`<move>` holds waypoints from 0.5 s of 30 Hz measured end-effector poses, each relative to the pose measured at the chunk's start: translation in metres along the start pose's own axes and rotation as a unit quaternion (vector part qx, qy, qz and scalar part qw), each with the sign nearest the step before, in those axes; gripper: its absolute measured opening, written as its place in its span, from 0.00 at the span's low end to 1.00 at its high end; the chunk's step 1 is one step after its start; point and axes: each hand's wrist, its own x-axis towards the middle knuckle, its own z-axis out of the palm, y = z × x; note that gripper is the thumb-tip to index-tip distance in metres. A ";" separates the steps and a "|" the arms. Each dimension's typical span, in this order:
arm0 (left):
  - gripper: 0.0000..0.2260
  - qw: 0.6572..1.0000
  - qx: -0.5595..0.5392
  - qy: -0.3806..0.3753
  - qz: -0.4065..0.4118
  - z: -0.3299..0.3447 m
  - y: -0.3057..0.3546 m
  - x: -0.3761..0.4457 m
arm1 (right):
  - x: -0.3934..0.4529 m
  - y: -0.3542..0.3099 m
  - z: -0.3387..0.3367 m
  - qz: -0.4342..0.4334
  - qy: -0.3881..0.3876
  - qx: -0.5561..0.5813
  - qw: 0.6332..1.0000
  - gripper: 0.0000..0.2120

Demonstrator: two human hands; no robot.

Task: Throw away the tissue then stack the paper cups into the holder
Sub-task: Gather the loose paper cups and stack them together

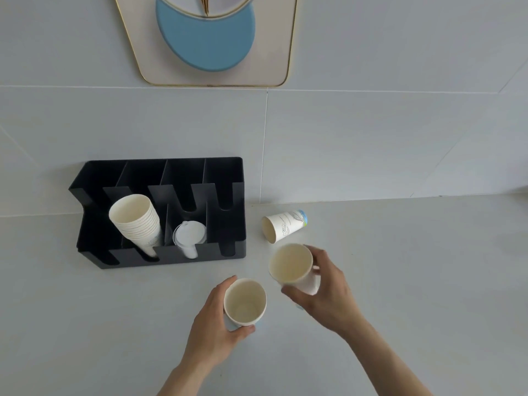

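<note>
My left hand [213,330] grips a white paper cup [245,300] that stands upright on the counter. My right hand [325,292] holds a second paper cup [291,264], tilted with its mouth toward me, just right of and above the first. A third paper cup [283,225] lies on its side behind them, near the wall. The black cup holder [228,172] stands at the left against the wall, with a stack of paper cups [137,221] leaning in its second slot and clear plastic lids [188,235] in the third. No tissue is visible.
The grey countertop [414,281] runs right and toward me. A tiled wall rises behind the holder, with a gold-rimmed decoration with a blue disc [205,38] hanging on it. The holder's far-right slot [225,221] and far-left slot hold nothing.
</note>
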 end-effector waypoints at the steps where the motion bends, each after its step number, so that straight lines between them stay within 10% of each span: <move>1: 0.44 1.000 -0.004 0.002 0.001 0.001 0.000 0.000 | 0.003 -0.017 -0.002 -0.011 0.009 0.046 0.999 0.35; 15: 0.42 1.000 -0.024 0.019 -0.006 0.002 0.007 -0.001 | -0.017 -0.024 0.061 -0.044 -0.115 0.029 0.992 0.47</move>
